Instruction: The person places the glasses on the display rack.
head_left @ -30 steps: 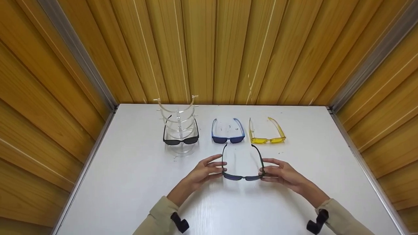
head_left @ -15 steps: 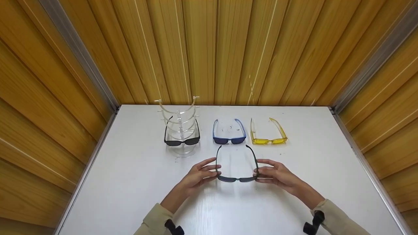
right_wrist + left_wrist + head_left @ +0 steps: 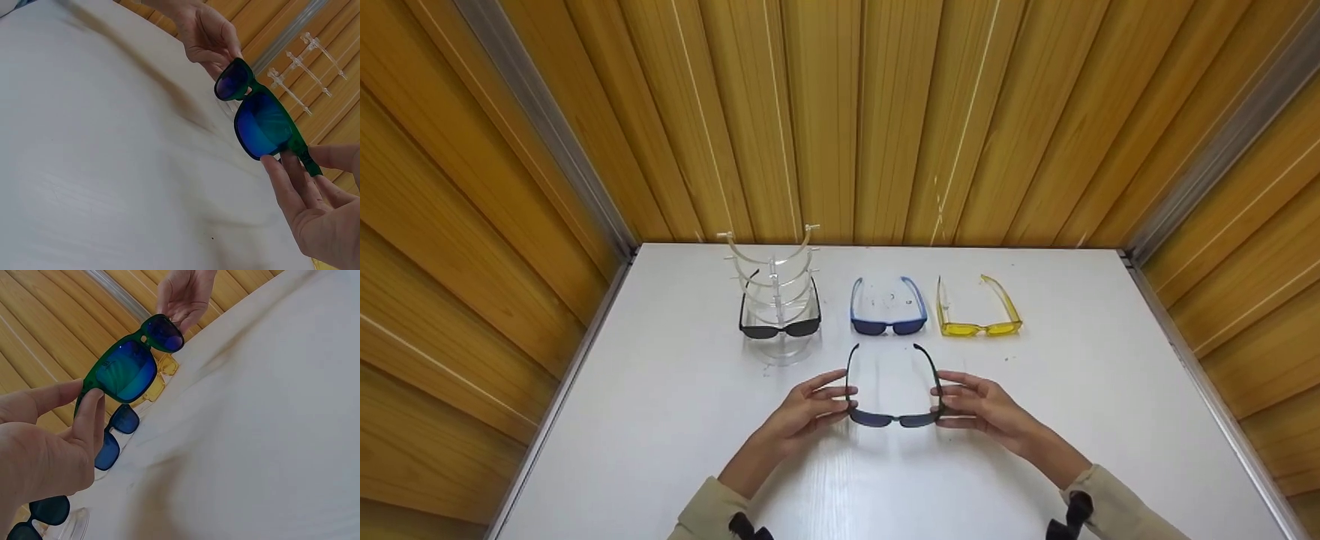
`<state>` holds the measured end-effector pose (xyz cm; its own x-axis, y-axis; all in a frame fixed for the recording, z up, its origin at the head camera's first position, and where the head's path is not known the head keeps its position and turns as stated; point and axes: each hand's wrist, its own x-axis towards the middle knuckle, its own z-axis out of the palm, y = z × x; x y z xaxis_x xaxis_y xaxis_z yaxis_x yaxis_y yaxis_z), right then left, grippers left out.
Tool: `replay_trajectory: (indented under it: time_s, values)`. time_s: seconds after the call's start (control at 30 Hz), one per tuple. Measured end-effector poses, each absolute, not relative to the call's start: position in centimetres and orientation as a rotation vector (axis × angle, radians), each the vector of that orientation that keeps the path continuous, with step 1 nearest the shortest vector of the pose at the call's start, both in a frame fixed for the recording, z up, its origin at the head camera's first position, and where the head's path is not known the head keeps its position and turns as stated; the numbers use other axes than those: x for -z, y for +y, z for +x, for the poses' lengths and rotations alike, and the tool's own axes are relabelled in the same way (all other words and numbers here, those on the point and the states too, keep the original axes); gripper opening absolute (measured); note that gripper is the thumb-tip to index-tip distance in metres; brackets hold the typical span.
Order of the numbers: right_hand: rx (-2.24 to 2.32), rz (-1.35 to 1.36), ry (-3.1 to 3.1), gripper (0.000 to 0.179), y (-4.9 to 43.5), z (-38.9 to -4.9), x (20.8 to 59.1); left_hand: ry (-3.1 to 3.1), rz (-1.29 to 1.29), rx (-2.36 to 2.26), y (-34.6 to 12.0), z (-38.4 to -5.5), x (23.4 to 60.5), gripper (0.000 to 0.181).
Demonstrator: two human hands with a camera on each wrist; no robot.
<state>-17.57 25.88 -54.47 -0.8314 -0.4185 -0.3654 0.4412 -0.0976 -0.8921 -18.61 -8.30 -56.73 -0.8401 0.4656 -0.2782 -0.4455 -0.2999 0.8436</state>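
Green-framed sunglasses (image 3: 874, 418) with blue mirrored lenses are held above the table between both hands, temples unfolded and pointing away. My left hand (image 3: 802, 411) pinches them at the left hinge. On the opposite side, my right hand (image 3: 988, 409) grips the right hinge between thumb and fingers. The wrist views show the lenses (image 3: 126, 371) close up, with the frame (image 3: 284, 121) tilted in each. Just beyond lie blue sunglasses (image 3: 889, 327) and yellow glasses (image 3: 981, 329), both unfolded on the table.
A clear acrylic display stand (image 3: 777, 300) with several curved tiers rises at the back left. Black sunglasses (image 3: 781, 330) sit on its lowest tier. Wood-look panels (image 3: 825, 120) wall the white table (image 3: 645, 420) at the back and sides.
Both hands have carried the green sunglasses a little to the left and nearer the body. Their grip looks the same, and the other glasses stay in place.
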Motion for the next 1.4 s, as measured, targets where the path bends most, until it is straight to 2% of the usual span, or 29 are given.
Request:
replay_trajectory:
  time_s: [0.47,1.4]
  values:
    - [1.957,-0.163,1.604,0.067,24.0,-18.4,54.7,1.485,0.11,-2.131,-11.5,-18.6,56.5,0.073]
    - [2.045,-0.086,1.565,0.071,18.3,-19.1,54.3,1.589,0.027,-2.221,-15.9,-18.5,55.0,0.06]
